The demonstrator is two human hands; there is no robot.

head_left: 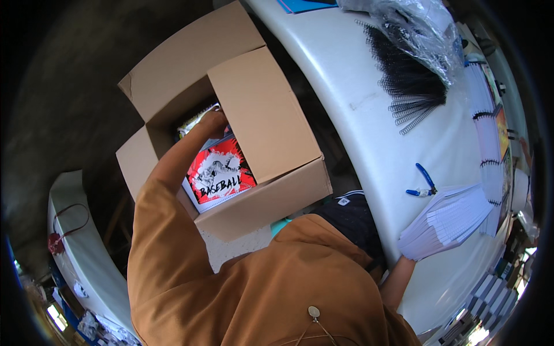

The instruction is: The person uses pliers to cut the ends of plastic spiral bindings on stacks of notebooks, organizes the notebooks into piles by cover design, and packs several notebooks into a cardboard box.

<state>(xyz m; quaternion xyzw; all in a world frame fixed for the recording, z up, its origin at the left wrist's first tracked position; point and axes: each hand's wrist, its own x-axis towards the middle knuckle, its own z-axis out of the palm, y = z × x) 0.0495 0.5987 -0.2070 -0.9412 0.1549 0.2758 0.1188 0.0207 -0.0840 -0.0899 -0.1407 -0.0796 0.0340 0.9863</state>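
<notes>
My left hand (214,123) reaches down into an open cardboard box (262,216). Its fingers are curled over the edge of a notebook with a silver and yellow cover (195,119); the fingertips are hidden. Nearer me in the box lies a spiral notebook with a red, white and black cover (222,167). On the right, a thick, fanned stack of white paper (447,222) rests over my right hand (408,260), above the table's near edge. Only the wrist and a bit of that hand show, closed at the stack's lower corner; the fingers are behind the paper.
Blue-handled pliers (426,183) lie open on the white table (358,109). Farther off are black spiral binding coils (407,81) and clear plastic wrap (418,29). Bound notebooks (487,132) line the table's right side. The box flaps (262,109) stick out around its opening.
</notes>
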